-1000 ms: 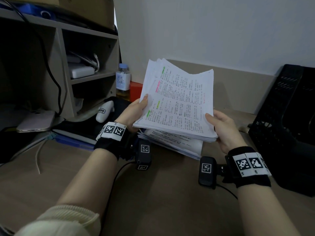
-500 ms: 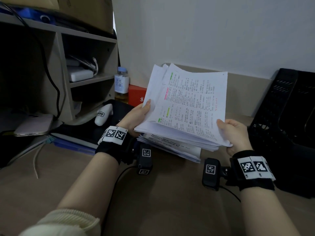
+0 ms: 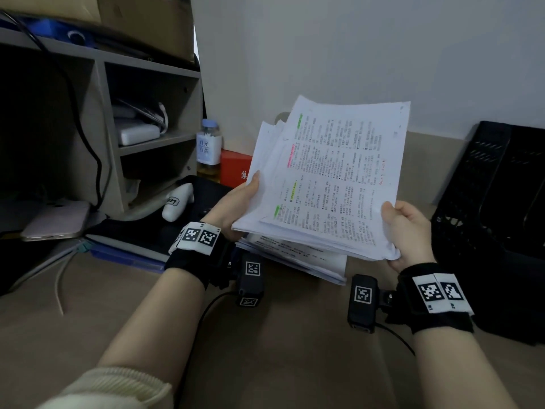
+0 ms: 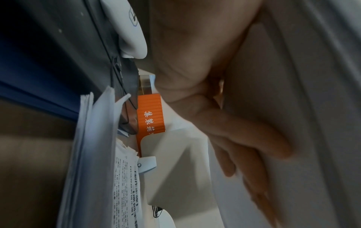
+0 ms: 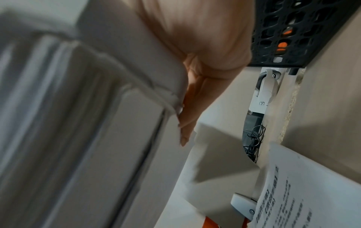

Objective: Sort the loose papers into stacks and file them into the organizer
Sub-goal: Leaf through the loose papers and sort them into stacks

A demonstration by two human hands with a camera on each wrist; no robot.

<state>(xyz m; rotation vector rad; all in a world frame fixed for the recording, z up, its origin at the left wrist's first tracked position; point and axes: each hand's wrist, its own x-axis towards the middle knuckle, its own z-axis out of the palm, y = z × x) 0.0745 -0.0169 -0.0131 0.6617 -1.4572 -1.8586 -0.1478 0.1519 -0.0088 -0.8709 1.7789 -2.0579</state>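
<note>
A thick stack of printed papers [image 3: 330, 184] with green, pink and yellow highlights is held tilted above the desk. My left hand [image 3: 239, 202] grips its left edge, thumb on top, fingers [image 4: 244, 143] underneath. My right hand [image 3: 404, 228] grips the lower right corner, fingers [image 5: 193, 108] under the sheets. A second pile of papers [image 3: 298, 261] lies flat on the desk below. The black mesh organizer [image 3: 489, 219] stands at the right, close to my right hand.
Wooden shelves [image 3: 118, 137] stand at the left with a white box inside. A bottle [image 3: 208, 152], an orange box [image 3: 236, 169] and a white device [image 3: 177, 202] sit behind the papers. A phone [image 3: 56, 219] and cables lie at far left.
The held stack has risen and tilted more upright, shifting slightly right toward the organizer. Both hands keep their grip on it.
</note>
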